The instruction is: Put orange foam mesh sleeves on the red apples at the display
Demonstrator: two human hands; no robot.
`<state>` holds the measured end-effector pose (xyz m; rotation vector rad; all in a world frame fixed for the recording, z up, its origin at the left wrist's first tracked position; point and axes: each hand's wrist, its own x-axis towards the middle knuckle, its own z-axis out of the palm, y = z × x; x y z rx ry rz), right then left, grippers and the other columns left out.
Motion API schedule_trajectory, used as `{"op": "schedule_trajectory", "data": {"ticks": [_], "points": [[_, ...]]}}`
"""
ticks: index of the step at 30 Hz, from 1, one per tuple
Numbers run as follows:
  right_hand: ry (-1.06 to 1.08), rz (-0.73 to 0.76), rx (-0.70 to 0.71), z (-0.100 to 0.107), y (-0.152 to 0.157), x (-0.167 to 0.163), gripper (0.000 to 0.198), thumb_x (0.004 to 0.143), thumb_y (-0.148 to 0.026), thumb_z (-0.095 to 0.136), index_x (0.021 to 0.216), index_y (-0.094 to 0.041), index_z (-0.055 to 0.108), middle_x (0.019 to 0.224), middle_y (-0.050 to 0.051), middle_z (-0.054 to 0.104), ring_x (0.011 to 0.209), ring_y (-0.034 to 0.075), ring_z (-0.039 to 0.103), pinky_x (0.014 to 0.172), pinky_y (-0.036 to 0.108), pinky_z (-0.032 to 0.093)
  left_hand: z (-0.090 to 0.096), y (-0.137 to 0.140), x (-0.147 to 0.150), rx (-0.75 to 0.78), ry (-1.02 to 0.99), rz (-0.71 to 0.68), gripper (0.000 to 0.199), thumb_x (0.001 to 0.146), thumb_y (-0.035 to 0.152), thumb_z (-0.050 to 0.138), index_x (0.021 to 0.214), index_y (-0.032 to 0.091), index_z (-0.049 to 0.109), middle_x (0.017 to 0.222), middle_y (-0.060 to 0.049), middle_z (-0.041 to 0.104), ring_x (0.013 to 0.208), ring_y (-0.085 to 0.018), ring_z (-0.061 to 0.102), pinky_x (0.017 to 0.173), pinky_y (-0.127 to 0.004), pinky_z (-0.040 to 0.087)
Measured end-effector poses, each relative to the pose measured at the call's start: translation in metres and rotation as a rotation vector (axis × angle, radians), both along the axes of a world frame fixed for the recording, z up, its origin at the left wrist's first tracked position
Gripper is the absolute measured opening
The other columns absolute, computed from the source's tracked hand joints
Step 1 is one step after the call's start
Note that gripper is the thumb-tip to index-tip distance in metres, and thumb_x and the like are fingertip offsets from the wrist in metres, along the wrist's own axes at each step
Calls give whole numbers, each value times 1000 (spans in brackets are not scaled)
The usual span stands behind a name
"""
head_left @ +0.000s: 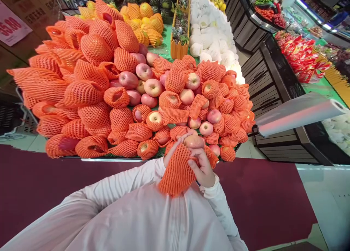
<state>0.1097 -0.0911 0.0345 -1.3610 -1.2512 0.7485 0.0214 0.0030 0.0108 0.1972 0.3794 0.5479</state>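
Note:
Close to my chest, an orange foam net sleeve [176, 172] hangs with its opening toward a pinkish apple [194, 141]. My left hand [171, 154] is mostly hidden behind the sleeve, and its fingertips curl at the apple's far left side. On the near right, my right hand [203, 169] is closed, with thumb and fingers pinching the sleeve's rim just below the apple. The apple sits at the sleeve's mouth; how much of it lies inside is hidden. Right beyond my hands, netted apples [147, 149] and bare apples [206, 128] lie piled on the stand.
Larger fruits in orange nets [93, 79] are heaped at the left. Behind are yellow fruits [146, 21], a wooden planter box [179, 47] and white-netted fruits [213, 39]. A plastic bag roll [300, 112] juts out at the right. A price sign [12, 25] stands upper left.

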Motion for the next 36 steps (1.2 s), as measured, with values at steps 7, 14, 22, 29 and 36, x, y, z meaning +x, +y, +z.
{"op": "schedule_trajectory", "data": {"ticks": [7,14,22,29,36], "points": [[-344,-458,119,9,1,-21,8,84,-21,67,91,-24,65,89,3,65,85,18,64,77,33,54,1,2,-19,100,-114,-169,61,84,49,58,137,20,45,113,-9,66,111,-28,61,104,-43,40],[-321,-728,59,3,-7,-19,8,89,-30,61,88,-24,66,86,6,57,83,20,58,70,36,51,-13,-4,-25,391,-16,-279,62,71,40,78,126,24,54,125,-7,61,121,-28,54,108,-43,35],[-121,-709,-56,-1,-11,4,18,91,-36,56,84,-21,63,78,2,60,69,15,54,63,30,44,-19,-9,-22,518,83,-377,55,74,55,72,114,17,66,120,-10,66,122,-32,53,110,-47,33],[84,-331,-251,-31,7,28,28,86,-47,58,78,-20,61,70,0,60,63,14,54,59,27,45,-33,-15,-17,152,138,-307,47,68,55,72,91,14,71,100,-10,73,116,-33,59,106,-47,39],[-177,-312,-76,-9,-17,37,32,93,-47,48,108,-25,65,110,8,56,98,22,56,83,37,47,-34,-16,-12,174,218,-201,45,72,56,70,92,15,71,97,-9,75,115,-33,60,106,-47,39]]}}
